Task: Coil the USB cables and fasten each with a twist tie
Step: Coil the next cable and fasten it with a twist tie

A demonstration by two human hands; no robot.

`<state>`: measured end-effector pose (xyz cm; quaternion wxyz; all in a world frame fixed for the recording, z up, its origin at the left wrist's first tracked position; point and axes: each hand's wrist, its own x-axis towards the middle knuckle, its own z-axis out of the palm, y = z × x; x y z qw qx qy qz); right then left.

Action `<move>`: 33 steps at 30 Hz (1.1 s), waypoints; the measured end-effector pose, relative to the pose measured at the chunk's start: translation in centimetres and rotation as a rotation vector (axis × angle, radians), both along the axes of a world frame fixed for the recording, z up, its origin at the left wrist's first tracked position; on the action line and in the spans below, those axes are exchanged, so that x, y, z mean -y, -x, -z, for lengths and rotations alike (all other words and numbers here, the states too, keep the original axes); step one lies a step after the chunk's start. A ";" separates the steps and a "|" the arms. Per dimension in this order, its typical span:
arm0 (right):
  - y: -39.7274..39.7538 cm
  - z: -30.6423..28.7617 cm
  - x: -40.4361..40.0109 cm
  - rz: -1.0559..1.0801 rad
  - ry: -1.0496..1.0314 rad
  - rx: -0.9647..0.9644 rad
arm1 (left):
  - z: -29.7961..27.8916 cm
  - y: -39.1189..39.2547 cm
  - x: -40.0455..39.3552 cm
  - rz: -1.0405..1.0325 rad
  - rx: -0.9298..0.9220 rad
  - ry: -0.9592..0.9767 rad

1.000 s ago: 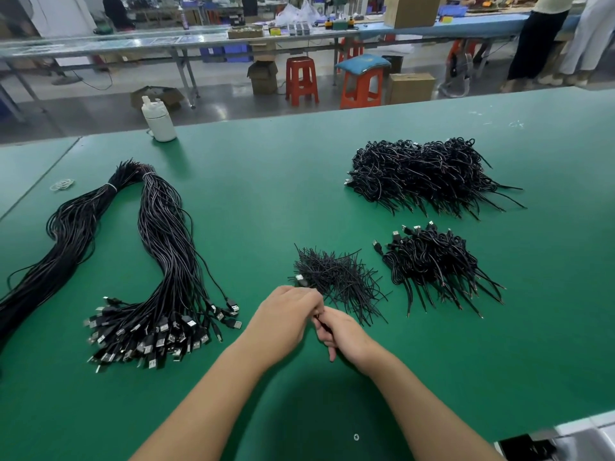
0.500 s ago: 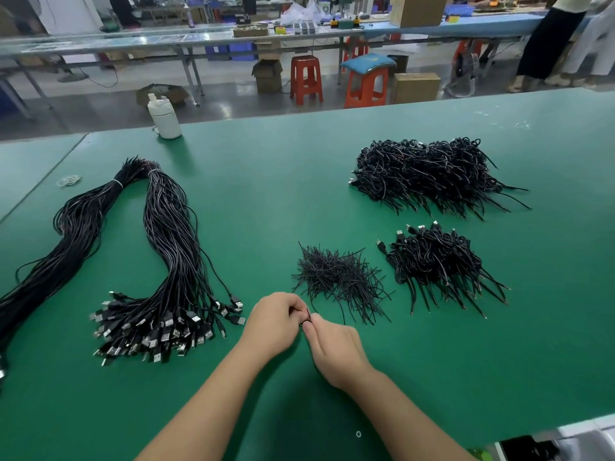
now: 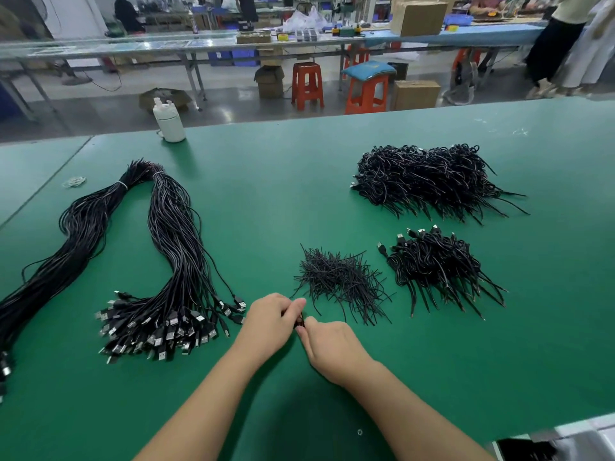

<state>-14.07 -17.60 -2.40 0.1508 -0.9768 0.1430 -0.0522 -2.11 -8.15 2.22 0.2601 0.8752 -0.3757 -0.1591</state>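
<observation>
My left hand (image 3: 270, 322) and my right hand (image 3: 329, 349) meet over the green table (image 3: 273, 201), fingertips together on a small black coiled cable with its twist tie (image 3: 300, 322), mostly hidden by the fingers. A loose pile of black twist ties (image 3: 342, 281) lies just beyond my hands. Two long bundles of uncoiled black USB cables (image 3: 173, 261) stretch along the left, plugs toward me. A small heap of coiled, tied cables (image 3: 436, 267) lies to the right, a larger heap (image 3: 429, 179) behind it.
A white bottle (image 3: 169, 120) stands at the table's far edge. Rubber bands (image 3: 75, 182) lie at the far left. Beyond the table are orange stools (image 3: 366, 91), cardboard boxes (image 3: 416, 94), long benches and standing people.
My hands have drawn slightly toward me and stayed together, fingers working the small black piece between them. The camera view shifted a little; the piles have not moved.
</observation>
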 end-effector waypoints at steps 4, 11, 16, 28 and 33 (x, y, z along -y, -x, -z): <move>-0.4 -0.3 0.0 0.007 0.043 -0.047 | -0.5 -0.3 -0.4 0.052 -0.045 -0.037; -0.5 -0.6 -0.2 0.008 0.088 -0.121 | -0.6 -0.1 -0.5 0.027 -0.063 -0.062; -0.4 -0.6 0.0 0.016 0.116 -0.142 | -0.8 0.0 -0.3 0.046 -0.085 -0.059; -0.3 -3.8 0.7 -0.001 -0.166 -0.204 | -2.5 0.2 -1.0 0.160 0.037 -0.030; 1.1 -7.8 4.4 0.117 -1.488 0.044 | -4.7 -1.3 -2.2 -0.054 -0.154 0.246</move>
